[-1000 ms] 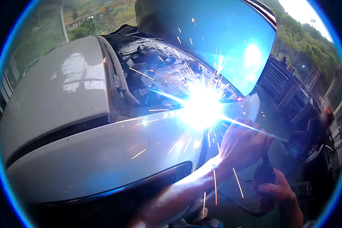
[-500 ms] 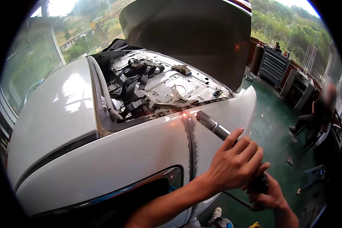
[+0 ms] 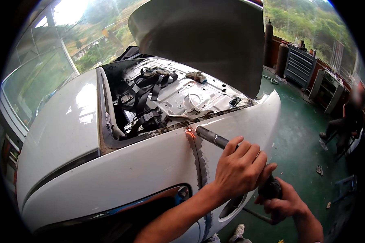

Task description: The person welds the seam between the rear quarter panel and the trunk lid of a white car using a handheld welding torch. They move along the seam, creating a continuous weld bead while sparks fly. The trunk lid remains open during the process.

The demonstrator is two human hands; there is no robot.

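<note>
My left hand point(image 3: 241, 166) is wrapped over the dark barrel of a welding torch point(image 3: 213, 138). Behind and below it, my right hand point(image 3: 286, 200) grips the torch's rear handle, from which a cable hangs. The nozzle is close to the upper end of a dark, rough-edged seam point(image 3: 198, 162) on the white car body point(image 3: 121, 174). A white-hot spot point(image 3: 189, 130) with an orange-red rim glows there. Whether the nozzle touches the metal, I cannot tell.
Beyond the seam, black seat belts point(image 3: 144, 93) and a glove-like cloth point(image 3: 196, 77) lie on bare metal, under a raised dark panel point(image 3: 198, 44). To the right are a grey drawer cabinet point(image 3: 300, 67), gas cylinders point(image 3: 282, 60), a seated person point(image 3: 346, 117) and green floor point(image 3: 290, 137).
The torch nozzle has come closer to the seam. Separate small sparks have given way to a larger orange glow. Both hands keep their grip, and the whole view has shifted slightly.
</note>
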